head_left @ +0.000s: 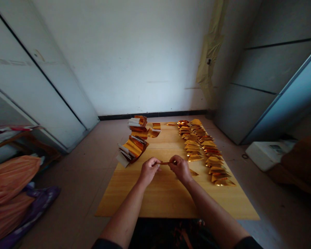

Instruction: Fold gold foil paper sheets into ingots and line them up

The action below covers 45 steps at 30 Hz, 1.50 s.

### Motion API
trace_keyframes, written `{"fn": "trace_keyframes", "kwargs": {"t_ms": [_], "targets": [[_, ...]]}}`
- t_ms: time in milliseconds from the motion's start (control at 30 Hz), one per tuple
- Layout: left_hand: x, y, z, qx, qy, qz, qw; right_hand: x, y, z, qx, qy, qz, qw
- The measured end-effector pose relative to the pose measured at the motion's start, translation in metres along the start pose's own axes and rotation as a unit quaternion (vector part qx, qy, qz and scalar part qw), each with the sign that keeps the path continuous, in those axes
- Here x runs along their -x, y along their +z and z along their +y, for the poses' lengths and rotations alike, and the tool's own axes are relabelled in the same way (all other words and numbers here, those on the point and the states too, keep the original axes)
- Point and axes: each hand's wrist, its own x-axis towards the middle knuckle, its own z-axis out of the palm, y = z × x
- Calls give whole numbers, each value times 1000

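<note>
Our left hand point(149, 169) has its thumb and fingers pinched on one end of a narrow foil strip point(166, 163), and our right hand point(180, 168) pinches the other end, so both are closed on the same piece. The strip is held over the middle of the tabletop point(134, 204), its long axis running from left to right, roughly parallel to the near edge; it spans the gap between our fingertips, with neither hand clearly nearer to it (whether it rests on anything below, we cannot tell). Just beside the right wrist, toward the right edge, a lone folded piece point(194, 172) lies partly hidden. Farther over, two rows of folded gold pieces point(214, 160) run from the far right corner down along the right edge, overlapping one another, nearer to our right hand. Curled foil sheets point(135, 147) are heaped by the left edge and up toward the far left corner, nearer to our left hand. As for containers, we see none holding the foil; a white box point(259, 157) sits on the floor point(93, 152) past the right edge, its contents not showing.
</note>
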Motion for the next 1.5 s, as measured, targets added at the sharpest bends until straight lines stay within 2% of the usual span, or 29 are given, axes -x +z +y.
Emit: {"fn": "trace_keyframes", "kwargs": {"t_ms": [267,467,633,1000,1133,1267,1400,1500], "targets": [[-4,1,-4,81,-26,33,996,-6,5,5,-123,108,-11,986],[0,-2,-2,79,-19,18,997,-2,3,1,-226,143,-19,963],[0,-2,2,77,-12,22,997,-2,5,0,-269,141,-14,953],[0,3,12,101,-3,17,995,-5,5,-16,-221,123,37,967],[-1,10,15,126,7,53,991,-6,10,-18,-214,139,77,964],[-3,17,11,124,22,102,987,-5,14,-16,-191,132,72,970],[-5,21,3,65,52,165,983,-4,14,-13,-112,110,47,987],[-6,19,-4,8,64,162,985,-3,12,-12,-56,97,35,993]]}}
